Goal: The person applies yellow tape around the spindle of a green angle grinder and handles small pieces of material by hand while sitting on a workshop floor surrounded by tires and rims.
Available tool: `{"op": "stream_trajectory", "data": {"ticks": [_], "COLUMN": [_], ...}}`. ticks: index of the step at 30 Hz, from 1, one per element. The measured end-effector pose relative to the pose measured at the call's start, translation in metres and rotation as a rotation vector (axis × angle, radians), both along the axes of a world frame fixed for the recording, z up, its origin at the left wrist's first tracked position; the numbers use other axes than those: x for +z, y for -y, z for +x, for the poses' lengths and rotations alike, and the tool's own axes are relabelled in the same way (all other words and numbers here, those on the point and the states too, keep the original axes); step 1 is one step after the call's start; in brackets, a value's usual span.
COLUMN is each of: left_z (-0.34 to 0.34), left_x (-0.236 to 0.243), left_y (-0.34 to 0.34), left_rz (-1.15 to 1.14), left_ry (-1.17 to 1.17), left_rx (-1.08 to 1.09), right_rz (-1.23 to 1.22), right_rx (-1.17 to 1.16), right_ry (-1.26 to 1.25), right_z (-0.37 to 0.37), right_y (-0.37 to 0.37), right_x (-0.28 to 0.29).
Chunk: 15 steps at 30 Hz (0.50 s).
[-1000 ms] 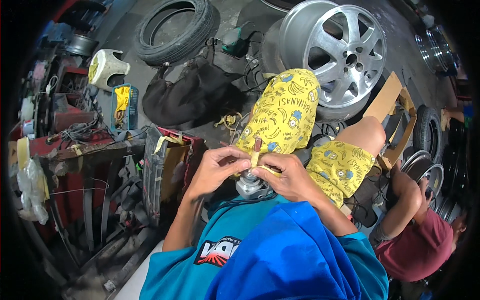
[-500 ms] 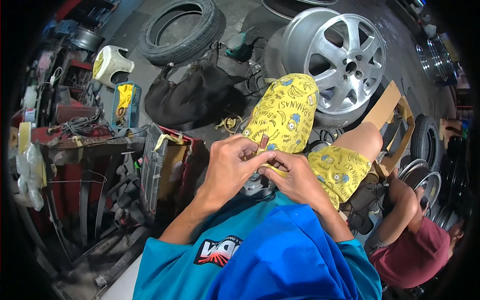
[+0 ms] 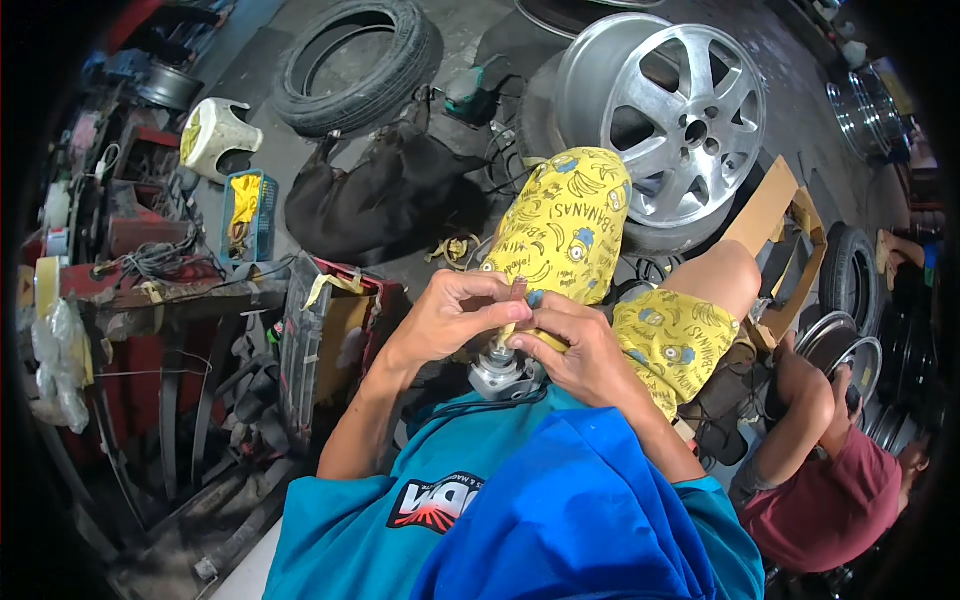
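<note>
Both of my hands meet above my lap, fingertips close together. My left hand (image 3: 452, 318) is closed in a pinch on a small reddish-brown strip (image 3: 518, 289) that sticks up past the fingers and looks like sandpaper. My right hand (image 3: 585, 350) is closed too, its thumb and fingers pressing on a yellow length of strip (image 3: 551, 341); whether the two are one piece is hidden by the fingers. Just below the fingertips stands a power tool with a silver metal head (image 3: 494, 376), its tip pointing up toward the strip. The tool's body runs out of sight by my shirt.
A silver alloy wheel (image 3: 690, 128) lies on a tyre ahead right, near bent cardboard (image 3: 779, 212). A black dog (image 3: 375, 195) lies ahead left, by a loose tyre (image 3: 352, 68). A cluttered red-and-black stand (image 3: 150, 290) is at left; another person (image 3: 828, 492) crouches at right.
My hands have shifted slightly left and down. The reddish-brown strip shows less above the fingers, and more of the tool's silver head is visible below them.
</note>
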<state>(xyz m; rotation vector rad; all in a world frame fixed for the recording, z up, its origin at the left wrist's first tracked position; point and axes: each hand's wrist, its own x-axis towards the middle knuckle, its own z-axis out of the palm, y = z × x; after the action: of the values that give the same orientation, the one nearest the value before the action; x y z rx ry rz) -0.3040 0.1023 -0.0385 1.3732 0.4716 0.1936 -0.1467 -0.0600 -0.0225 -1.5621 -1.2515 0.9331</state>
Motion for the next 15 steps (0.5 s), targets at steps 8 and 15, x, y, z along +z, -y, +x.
{"op": "stream_trajectory", "data": {"ticks": [8,15], "left_z": [-0.005,0.009], "left_x": [0.011,0.044], "left_y": [-0.002,0.038], "left_rz": [0.013,0.613], "left_ry": [-0.177,-0.187], "left_rx": [0.028,0.303], "right_rz": [-0.062,-0.16], "right_rx": [-0.01,0.028], "right_ry": [-0.027,-0.05], "right_z": [-0.009,0.006], "right_y": [-0.005,0.0], "right_x": [-0.008,0.016]}}
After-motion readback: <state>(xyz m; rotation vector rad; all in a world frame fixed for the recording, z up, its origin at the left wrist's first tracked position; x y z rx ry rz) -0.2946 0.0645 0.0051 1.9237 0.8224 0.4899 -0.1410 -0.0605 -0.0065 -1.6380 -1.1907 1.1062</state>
